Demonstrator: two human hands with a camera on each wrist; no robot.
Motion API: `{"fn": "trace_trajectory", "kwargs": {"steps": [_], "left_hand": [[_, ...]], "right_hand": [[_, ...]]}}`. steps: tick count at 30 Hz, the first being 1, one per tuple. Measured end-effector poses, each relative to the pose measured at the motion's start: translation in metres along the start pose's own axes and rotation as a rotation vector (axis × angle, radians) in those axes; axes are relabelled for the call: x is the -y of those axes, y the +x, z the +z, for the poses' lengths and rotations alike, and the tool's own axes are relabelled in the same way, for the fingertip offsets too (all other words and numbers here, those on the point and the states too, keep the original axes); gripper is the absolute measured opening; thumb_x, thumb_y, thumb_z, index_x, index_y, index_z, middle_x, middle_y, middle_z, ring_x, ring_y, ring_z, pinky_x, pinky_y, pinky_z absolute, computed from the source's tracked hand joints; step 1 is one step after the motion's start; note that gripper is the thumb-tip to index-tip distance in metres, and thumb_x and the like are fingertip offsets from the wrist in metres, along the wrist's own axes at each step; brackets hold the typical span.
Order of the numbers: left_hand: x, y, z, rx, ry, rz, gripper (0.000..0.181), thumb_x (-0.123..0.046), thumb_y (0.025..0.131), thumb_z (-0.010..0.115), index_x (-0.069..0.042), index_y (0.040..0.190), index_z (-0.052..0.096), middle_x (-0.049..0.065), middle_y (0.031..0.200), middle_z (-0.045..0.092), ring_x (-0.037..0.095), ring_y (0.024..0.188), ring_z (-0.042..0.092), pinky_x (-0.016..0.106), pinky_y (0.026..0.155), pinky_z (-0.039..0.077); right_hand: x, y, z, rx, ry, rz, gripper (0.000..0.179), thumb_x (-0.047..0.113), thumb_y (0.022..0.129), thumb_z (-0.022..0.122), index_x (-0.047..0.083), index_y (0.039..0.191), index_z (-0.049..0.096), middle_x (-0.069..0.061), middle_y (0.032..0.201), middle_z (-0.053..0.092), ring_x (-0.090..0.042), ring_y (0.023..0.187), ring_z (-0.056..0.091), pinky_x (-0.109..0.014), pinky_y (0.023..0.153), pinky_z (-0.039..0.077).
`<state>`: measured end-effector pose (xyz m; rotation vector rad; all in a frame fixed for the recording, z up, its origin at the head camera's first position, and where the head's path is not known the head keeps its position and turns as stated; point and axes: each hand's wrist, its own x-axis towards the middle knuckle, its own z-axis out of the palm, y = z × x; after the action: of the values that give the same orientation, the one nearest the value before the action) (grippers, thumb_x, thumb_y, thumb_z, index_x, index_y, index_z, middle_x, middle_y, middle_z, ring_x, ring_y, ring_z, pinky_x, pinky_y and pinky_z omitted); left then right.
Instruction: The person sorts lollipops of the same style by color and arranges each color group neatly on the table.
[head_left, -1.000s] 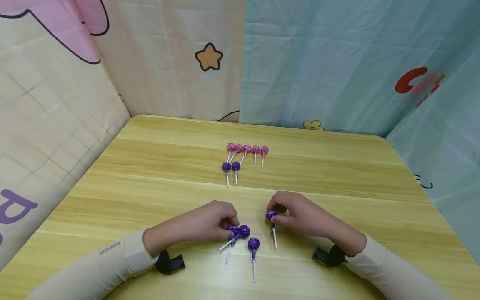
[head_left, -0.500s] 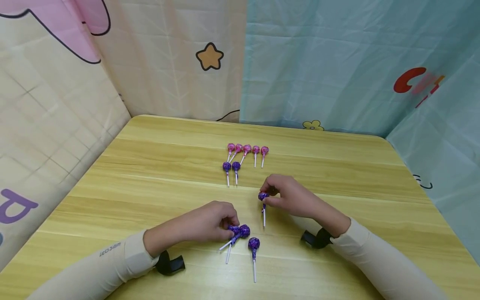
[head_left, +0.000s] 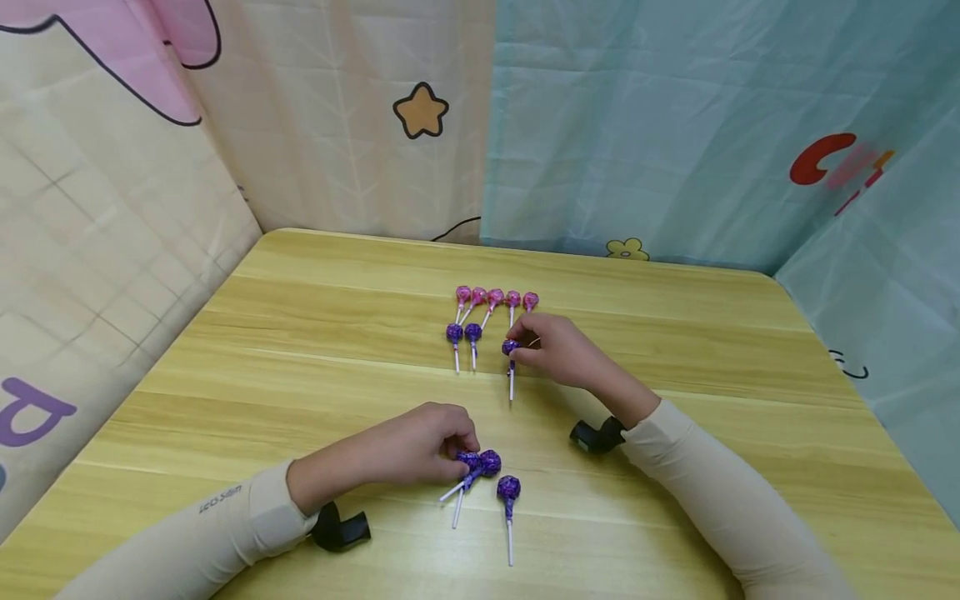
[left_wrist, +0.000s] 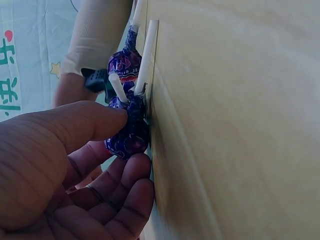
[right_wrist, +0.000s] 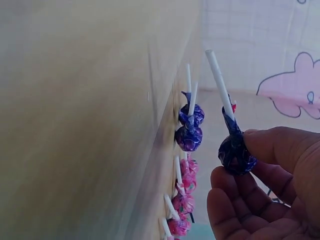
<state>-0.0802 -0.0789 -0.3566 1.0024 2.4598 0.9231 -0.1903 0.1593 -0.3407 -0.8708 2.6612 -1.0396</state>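
Note:
My right hand [head_left: 558, 350] pinches a purple-wrapped lollipop [head_left: 510, 347] by its ball, stick toward me; the right wrist view shows this lollipop [right_wrist: 235, 155] held apart from the table. Just left of it lie two purple lollipops [head_left: 472, 332] side by side. Behind them runs a row of several pink lollipops [head_left: 496, 297], partly covered by the right fingers. Nearer to me, my left hand [head_left: 420, 442] holds a purple lollipop [left_wrist: 127, 142] between thumb and fingers at the tabletop. Another purple lollipop [head_left: 490, 462] touches it, their sticks crossing. One more purple lollipop [head_left: 508, 487] lies alone to the right.
Everything lies on a wood-grain table [head_left: 300, 308]. Printed curtains [head_left: 645, 125] hang behind its back edge and along both sides. Black wrist-worn devices [head_left: 341, 529] sit under both wrists, close to the tabletop.
My right hand has carried its purple lollipop away from me and a little left, up beside the two purple ones. The left hand and the lollipops near it have stayed in place.

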Motion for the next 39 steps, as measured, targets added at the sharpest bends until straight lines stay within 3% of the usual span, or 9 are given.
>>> {"fn": "trace_trajectory", "kwargs": {"steps": [5,20,39], "left_hand": [[0.000,0.000,0.000,0.002,0.002,-0.001,0.012,-0.007,0.085,0.074,-0.015,0.090,0.068,-0.009,0.085,0.057,0.006,0.076,0.054,0.023,0.069,0.050],[-0.002,0.000,-0.001,0.016,-0.005,-0.025,0.011,-0.007,0.086,0.073,-0.015,0.093,0.068,-0.009,0.086,0.057,0.007,0.077,0.054,0.023,0.069,0.050],[-0.001,0.000,0.000,0.007,0.000,-0.020,0.011,-0.007,0.086,0.073,-0.014,0.092,0.068,-0.009,0.086,0.057,0.007,0.077,0.054,0.023,0.070,0.049]], "right_hand": [[-0.002,0.017,0.004,-0.009,-0.023,0.065,0.013,0.014,0.094,0.069,0.008,0.105,0.067,-0.002,0.100,0.068,-0.018,0.093,0.063,-0.036,0.082,0.052],[-0.012,0.045,0.012,-0.020,-0.072,0.146,0.012,0.015,0.094,0.070,0.008,0.104,0.069,-0.004,0.100,0.067,-0.020,0.092,0.059,-0.036,0.084,0.051],[-0.013,0.056,0.019,0.004,-0.120,0.092,0.012,0.012,0.091,0.072,0.007,0.102,0.068,-0.004,0.096,0.067,-0.019,0.090,0.060,-0.034,0.083,0.051]]}}
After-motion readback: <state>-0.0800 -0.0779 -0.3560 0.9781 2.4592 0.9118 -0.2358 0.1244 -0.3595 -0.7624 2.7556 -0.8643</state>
